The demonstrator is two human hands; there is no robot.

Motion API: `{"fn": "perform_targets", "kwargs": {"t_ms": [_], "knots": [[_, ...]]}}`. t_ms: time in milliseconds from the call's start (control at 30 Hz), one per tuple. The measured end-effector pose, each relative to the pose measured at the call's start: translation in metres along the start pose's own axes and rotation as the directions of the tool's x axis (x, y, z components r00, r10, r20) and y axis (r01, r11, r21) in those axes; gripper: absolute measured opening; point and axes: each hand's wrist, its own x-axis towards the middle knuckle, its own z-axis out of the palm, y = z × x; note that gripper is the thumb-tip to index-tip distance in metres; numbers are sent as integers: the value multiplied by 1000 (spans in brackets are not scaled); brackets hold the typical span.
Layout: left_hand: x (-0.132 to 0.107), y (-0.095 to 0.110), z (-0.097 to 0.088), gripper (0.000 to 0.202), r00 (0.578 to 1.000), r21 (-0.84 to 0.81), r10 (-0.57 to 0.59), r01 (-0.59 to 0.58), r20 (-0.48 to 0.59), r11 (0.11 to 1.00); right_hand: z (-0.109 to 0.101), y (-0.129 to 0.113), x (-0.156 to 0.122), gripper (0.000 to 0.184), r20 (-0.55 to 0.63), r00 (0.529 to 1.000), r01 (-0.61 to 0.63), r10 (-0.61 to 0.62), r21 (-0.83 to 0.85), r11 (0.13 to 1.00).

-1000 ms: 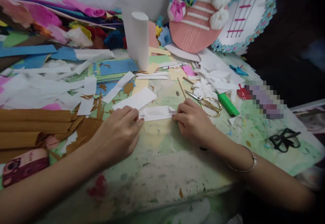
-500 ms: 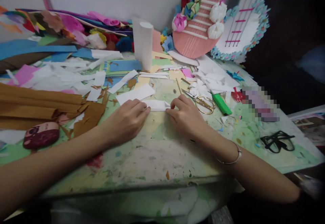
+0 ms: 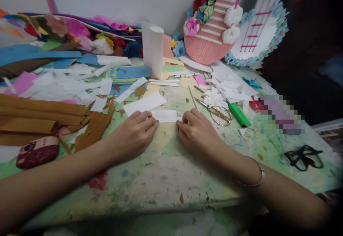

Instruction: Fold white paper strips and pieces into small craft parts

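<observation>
A narrow folded strip of white paper (image 3: 166, 116) lies flat on the table between my hands. My left hand (image 3: 138, 132) is closed, its fingertips pinching the strip's left end. At the right end, where a corner of the paper is turned up, my right hand (image 3: 198, 130) grips it between thumb and curled fingers. Just behind the strip rests a flat white paper piece (image 3: 144, 103). Gold-handled scissors (image 3: 220, 114) and a thin wooden stick (image 3: 192, 96) lie beyond my right hand.
Brown crepe paper (image 3: 40, 114) and a maroon case (image 3: 38, 152) lie at left. A white paper roll (image 3: 157, 52) stands behind. To the right are a green tube-like item (image 3: 239, 113) and black-framed glasses (image 3: 304, 157). Decorated paper instruments (image 3: 209, 50) lean at the back.
The view has shifted slightly, so the scene sits a little lower. Both hands still hold the strip's ends; the strip looks a bit flatter.
</observation>
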Motion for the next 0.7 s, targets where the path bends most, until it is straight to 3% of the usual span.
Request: {"fn": "perform_targets", "kwargs": {"t_ms": [233,367,467,567,700], "knots": [[3,0,-3,21,999,3,-38,38,0,999,-1,10,-1,25,-37,994,-88,101,252,964],[-1,8,-4,23,999,62,8,-5,-47,998,2,27,6,22,-97,975,-118,198,527,842],[-5,12,-4,25,997,110,36,-28,-68,994,0,36,30,24,-118,959,-142,257,585,799],[-6,11,-4,26,997,117,44,-37,-58,992,-2,33,66,23,58,987,-156,149,551,820],[-5,9,-8,26,999,128,40,-36,-27,991,-1,12,111,19,288,957,-156,27,437,886]]}}
